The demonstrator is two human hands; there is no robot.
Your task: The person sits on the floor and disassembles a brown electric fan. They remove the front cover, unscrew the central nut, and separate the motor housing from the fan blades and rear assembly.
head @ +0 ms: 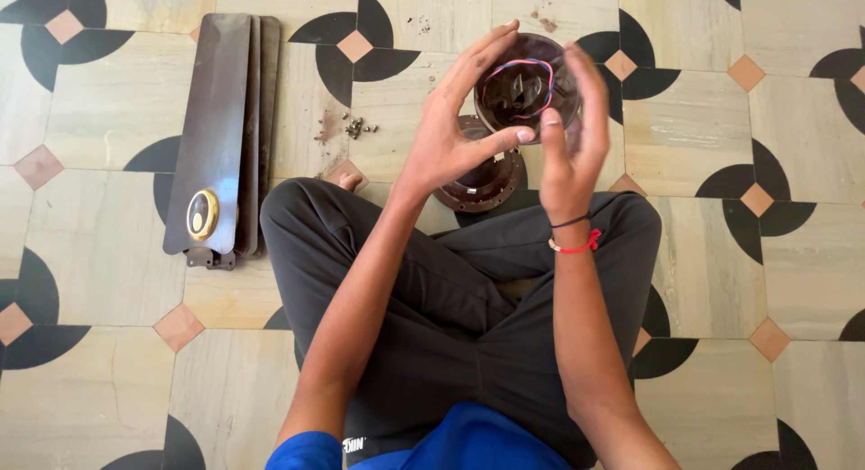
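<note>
Head view. Person sits cross-legged on a patterned tile floor (108, 380), dark trousers, blue shirt.

Landmark: the brown cup-shaped fan cover (525, 91), held up in the air above the knees. It is dark brown, glossy and round, with its open side turned toward the camera. Inside it lie a loop of red and blue wires and a small metal part; finer detail cannot be told.

Left hand (455, 132): fingers spread, curled round the left rim of the cover, thumb stretched across just below it. Gripping the cover.

Right hand (568, 136): motion-blurred, palm turned in against the right rim of the cover, fingers loosely bent. Contact seems likely, but whether it grips cannot be told. Red and black threads sit on that wrist.

Just below the cover, on the floor by the shins: a round brown motor housing (482, 177), partly hidden by the left hand.

Left of the cover, near: a small heap of screws (353, 126). Farther left, well apart: a stack of brown fan blades (221, 136), lying flat, with a gold oval emblem on the top one.
</note>
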